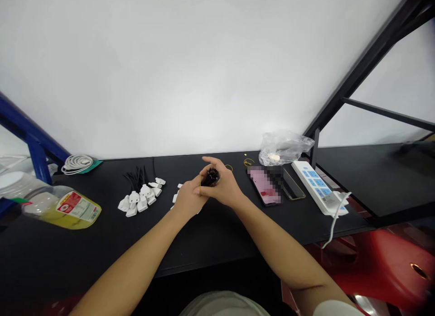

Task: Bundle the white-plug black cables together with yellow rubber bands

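Note:
Near the middle of the table, my left hand (187, 197) is closed around a bundle of short black cables (212, 175), whose cut-looking ends point right. White plug ends (175, 198) of the bundle poke out on the left, mostly hidden by that hand. My right hand (227, 185) curls about the cable ends, its thumb and fingers at a thin yellow rubber band (200, 189) that passes over the bundle. How far the band goes round is hidden. To the left lies another group of black cables with white plugs (142, 198), fanned out on the black table (210, 243).
Left stand a plastic jug of yellow liquid (74, 209) and a coiled white cable (77, 164). On the right are loose yellow rubber bands (249, 162), a phone (263, 184), a clear plastic bag (285, 146) and a white power strip (319, 187). A red stool (390, 266) stands below.

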Tool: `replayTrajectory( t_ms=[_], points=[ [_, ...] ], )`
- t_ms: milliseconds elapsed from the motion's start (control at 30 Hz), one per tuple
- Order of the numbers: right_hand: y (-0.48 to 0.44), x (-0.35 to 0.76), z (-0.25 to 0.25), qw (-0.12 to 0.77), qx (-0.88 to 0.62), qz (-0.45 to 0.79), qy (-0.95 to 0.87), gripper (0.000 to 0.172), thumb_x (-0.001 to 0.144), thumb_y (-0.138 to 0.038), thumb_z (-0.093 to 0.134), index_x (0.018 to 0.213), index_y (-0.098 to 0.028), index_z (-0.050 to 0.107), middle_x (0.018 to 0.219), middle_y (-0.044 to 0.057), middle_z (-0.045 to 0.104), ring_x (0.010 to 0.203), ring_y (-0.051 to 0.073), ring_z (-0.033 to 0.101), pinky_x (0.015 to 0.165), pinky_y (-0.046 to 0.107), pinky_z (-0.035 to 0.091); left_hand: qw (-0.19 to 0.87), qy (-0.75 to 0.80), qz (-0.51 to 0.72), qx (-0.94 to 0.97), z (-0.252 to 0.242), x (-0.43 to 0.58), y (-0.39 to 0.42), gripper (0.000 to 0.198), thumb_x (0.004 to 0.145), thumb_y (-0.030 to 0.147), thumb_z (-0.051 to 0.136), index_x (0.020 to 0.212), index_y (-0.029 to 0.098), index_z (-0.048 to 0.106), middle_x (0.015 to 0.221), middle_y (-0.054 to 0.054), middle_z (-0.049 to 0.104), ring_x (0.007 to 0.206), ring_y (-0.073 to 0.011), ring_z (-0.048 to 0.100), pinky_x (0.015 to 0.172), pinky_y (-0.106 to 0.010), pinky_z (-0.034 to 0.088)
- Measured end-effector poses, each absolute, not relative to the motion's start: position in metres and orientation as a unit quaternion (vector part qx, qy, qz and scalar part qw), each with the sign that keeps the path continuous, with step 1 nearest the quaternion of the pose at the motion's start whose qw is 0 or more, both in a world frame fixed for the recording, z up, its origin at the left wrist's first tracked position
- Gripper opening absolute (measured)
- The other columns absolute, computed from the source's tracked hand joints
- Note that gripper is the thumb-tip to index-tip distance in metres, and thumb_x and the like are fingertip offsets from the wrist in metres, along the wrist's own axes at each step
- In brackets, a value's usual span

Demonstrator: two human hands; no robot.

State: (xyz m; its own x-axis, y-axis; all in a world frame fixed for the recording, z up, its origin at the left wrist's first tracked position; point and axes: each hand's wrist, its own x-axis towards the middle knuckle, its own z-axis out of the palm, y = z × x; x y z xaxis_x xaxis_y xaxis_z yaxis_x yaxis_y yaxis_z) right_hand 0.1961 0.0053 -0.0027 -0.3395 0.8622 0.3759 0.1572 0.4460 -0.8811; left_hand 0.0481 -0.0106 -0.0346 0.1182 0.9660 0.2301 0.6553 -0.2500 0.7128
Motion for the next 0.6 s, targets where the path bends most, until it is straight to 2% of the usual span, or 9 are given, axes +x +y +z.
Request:
replayTrajectory(
  t_ms=[67, 200, 300, 367, 433, 500, 567, 600],
  points=[
    [0.016, 0.201, -0.01, 0.406, -0.381, 0.398, -0.729, 0.096, 0.056, -0.034, 0.092, 0.139, -0.026, 0.046, 0.121, 0.009, 0.066, 0.113, 0.025, 0.062, 0.089, 0.037, 0.054, 0.262, 0.555, 0.389, 0.687, -0.035, 0.045, -0.012, 0.025, 0.078, 0.028, 0.065, 0.102, 0.023, 0.063, 0.08, -0.003, 0.071, 0.071, -0.0234, 0.067, 0.061, -0.028, 0.042],
    [0.031, 0.21, -0.019, 0.336, -0.367, 0.444, -0.745, 0.078, 0.059, -0.038, 0.09, 0.126, -0.02, 0.056, 0.114, 0.008, 0.068, 0.104, 0.023, 0.065, 0.091, 0.037, 0.052, 0.315, 0.548, 0.437, 0.64, -0.036, 0.042, -0.011, 0.034, 0.074, 0.039, 0.073, 0.1, 0.023, 0.06, 0.082, 0.0, 0.071, 0.072, -0.0205, 0.066, 0.063, -0.027, 0.046],
    [0.031, 0.213, -0.018, 0.287, -0.324, 0.405, -0.805, 0.082, 0.058, -0.041, 0.09, 0.131, -0.022, 0.056, 0.125, 0.008, 0.065, 0.113, 0.026, 0.061, 0.099, 0.039, 0.047, 0.323, 0.529, 0.461, 0.635, -0.036, 0.042, -0.009, 0.035, 0.081, 0.045, 0.068, 0.105, 0.022, 0.06, 0.086, -0.001, 0.071, 0.075, -0.0192, 0.066, 0.068, -0.028, 0.049],
    [0.029, 0.215, -0.017, 0.224, -0.314, 0.358, -0.85, 0.087, 0.056, -0.042, 0.091, 0.134, -0.023, 0.056, 0.128, 0.008, 0.064, 0.116, 0.029, 0.06, 0.098, 0.039, 0.046, 0.302, 0.523, 0.474, 0.64, -0.036, 0.041, -0.008, 0.031, 0.087, 0.047, 0.061, 0.103, 0.021, 0.062, 0.088, -0.002, 0.07, 0.078, -0.0187, 0.065, 0.072, -0.029, 0.049],
    [0.028, 0.217, -0.017, 0.161, -0.333, 0.307, -0.877, 0.07, 0.061, -0.039, 0.087, 0.125, -0.023, 0.063, 0.119, 0.007, 0.068, 0.107, 0.028, 0.063, 0.088, 0.034, 0.047, 0.285, 0.522, 0.482, 0.643, -0.036, 0.041, -0.007, 0.03, 0.09, 0.048, 0.057, 0.099, 0.02, 0.063, 0.087, -0.002, 0.069, 0.078, -0.0182, 0.064, 0.072, -0.028, 0.049],
    [0.031, 0.22, -0.017, 0.138, -0.383, 0.253, -0.878, 0.035, 0.073, -0.031, 0.077, 0.106, -0.023, 0.07, 0.102, 0.004, 0.073, 0.09, 0.022, 0.065, 0.075, 0.029, 0.045, 0.283, 0.523, 0.489, 0.638, -0.038, 0.04, -0.007, 0.031, 0.091, 0.049, 0.056, 0.097, 0.02, 0.065, 0.083, -0.002, 0.067, 0.075, -0.0176, 0.062, 0.07, -0.028, 0.048],
    [0.037, 0.225, -0.016, 0.172, -0.464, 0.194, -0.847, 0.01, 0.082, -0.027, 0.064, 0.089, -0.023, 0.07, 0.087, 0.001, 0.072, 0.077, 0.017, 0.063, 0.067, 0.026, 0.039, 0.289, 0.522, 0.495, 0.632, -0.039, 0.041, -0.007, 0.032, 0.091, 0.048, 0.056, 0.098, 0.019, 0.067, 0.077, -0.001, 0.065, 0.07, -0.0166, 0.06, 0.067, -0.028, 0.048],
    [0.041, 0.228, -0.015, 0.201, -0.51, 0.169, -0.819, 0.01, 0.086, -0.028, 0.06, 0.084, -0.023, 0.069, 0.08, 0.0, 0.07, 0.072, 0.016, 0.061, 0.064, 0.025, 0.037, 0.295, 0.519, 0.496, 0.631, -0.04, 0.041, -0.007, 0.032, 0.091, 0.048, 0.056, 0.099, 0.019, 0.068, 0.073, -0.001, 0.063, 0.067, -0.0159, 0.058, 0.065, -0.027, 0.047]
  ],
)
